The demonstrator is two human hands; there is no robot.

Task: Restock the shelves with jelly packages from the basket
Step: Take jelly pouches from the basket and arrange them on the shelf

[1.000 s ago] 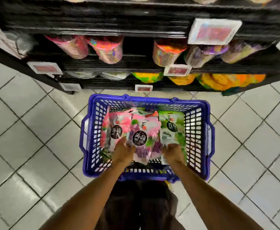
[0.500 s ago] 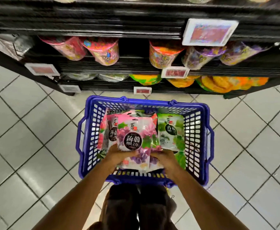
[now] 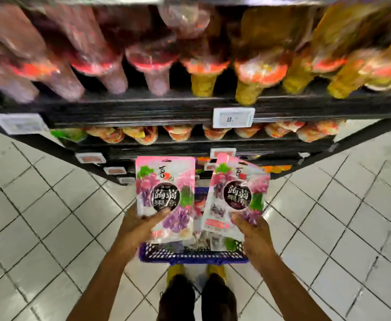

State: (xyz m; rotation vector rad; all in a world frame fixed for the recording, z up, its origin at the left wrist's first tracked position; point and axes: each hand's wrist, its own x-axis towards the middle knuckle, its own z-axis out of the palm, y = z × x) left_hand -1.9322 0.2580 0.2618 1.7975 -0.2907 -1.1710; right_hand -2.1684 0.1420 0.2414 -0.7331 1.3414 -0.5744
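Head: left hand (image 3: pixel 139 228) fingers (image 3: pixel 159 215) pinch left pack (image 3: pixel 166 181), right hand (image 3: pixel 254 230) right pack (image 3: pixel 238 179); basket (image 3: pixel 189 255) holds more.

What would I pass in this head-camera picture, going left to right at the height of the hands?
Floor tiles → left hand → first jelly pack, held in that hand's fingers → second jelly pack, tilted → right hand gripping it → more floor tiles.
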